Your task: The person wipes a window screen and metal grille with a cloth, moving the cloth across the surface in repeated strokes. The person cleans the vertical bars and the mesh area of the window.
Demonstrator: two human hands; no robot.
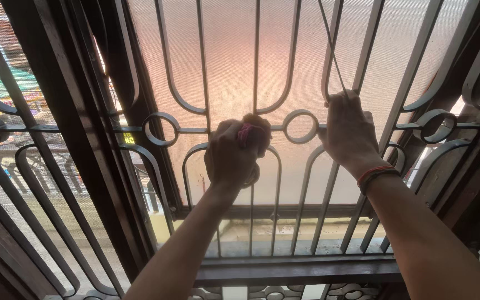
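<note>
Left hand (234, 153) clamps a pink cloth (245, 133) against the window grille (301, 126) left of its ring, right hand (350, 130) fisted on a bar right of it; best rub firmly along each bar.

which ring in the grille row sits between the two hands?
The ring just right of centre: the left hand with its pink cloth is on its left, the right hand on its right. The other rings lie outside both hands.
</note>
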